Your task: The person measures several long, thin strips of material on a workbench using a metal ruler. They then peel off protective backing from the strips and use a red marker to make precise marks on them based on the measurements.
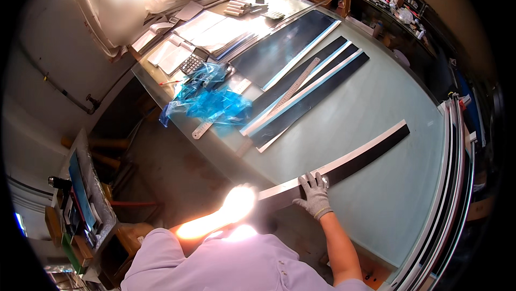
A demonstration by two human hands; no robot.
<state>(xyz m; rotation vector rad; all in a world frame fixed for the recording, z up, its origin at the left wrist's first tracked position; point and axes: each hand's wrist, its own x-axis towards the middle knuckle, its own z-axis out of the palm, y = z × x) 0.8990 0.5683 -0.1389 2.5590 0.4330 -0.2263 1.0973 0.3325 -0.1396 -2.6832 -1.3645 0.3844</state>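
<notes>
A long strip (pixel 371 153), black with a pale band along its far edge, lies across the near part of the glass-topped table (pixel 376 199). On its middle rests my right hand (pixel 313 195) in a grey glove, fingers spread and pressing down. Something small and shiny shows beside those fingertips; I cannot make out what it is. At the strip's left end, past the table's edge, is my left hand (pixel 239 203). Glare washes it out, so its fingers and grip are hidden.
Farther back lie dark strips with white and blue edges (pixel 322 85), a steel ruler (pixel 297 84) across them, and a dark sheet (pixel 285 49). Crumpled blue film (pixel 220 107), a calculator (pixel 192 64) and papers (pixel 207 30) are at left. Metal rails (pixel 450 183) border the right side.
</notes>
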